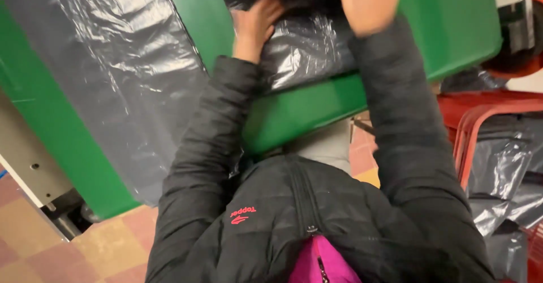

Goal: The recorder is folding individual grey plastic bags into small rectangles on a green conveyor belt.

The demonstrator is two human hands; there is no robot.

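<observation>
a: quick pass. head view looks down a black puffer jacket (294, 215). both arms reach up to 12 o'clock, into a green bin (452, 28) lined with a grey plastic bag (308, 48).

b: where's the bag?

a: top centre, draped over the bin's near rim and down inside. left hand (255, 26) at 11 o'clock presses on its crumpled film, fingers curled over a fold. looks like a loose clench on the plastic, but the fingertips are hidden, so i can't tell for sure.

b: right?

a: right hand (369, 3) at 12 to 1 o'clock, back of hand to camera, at the bin's top edge. grip state: cannot tell, fingers are out of frame.

b: handling?

a: my judgement: thin film, very light, soft, slippery, tears if yanked. best held by bunching a fold near the rim, not the flat middle. the bin itself reads as stiff moulded plastic.

b: the rest?

a: second green bin (68, 147) with its own grey liner (124, 79) at 9 to 10 o'clock, red frame (475, 119) with more grey film at 3 o'clock, checked tile floor (96, 249) at 7.
</observation>
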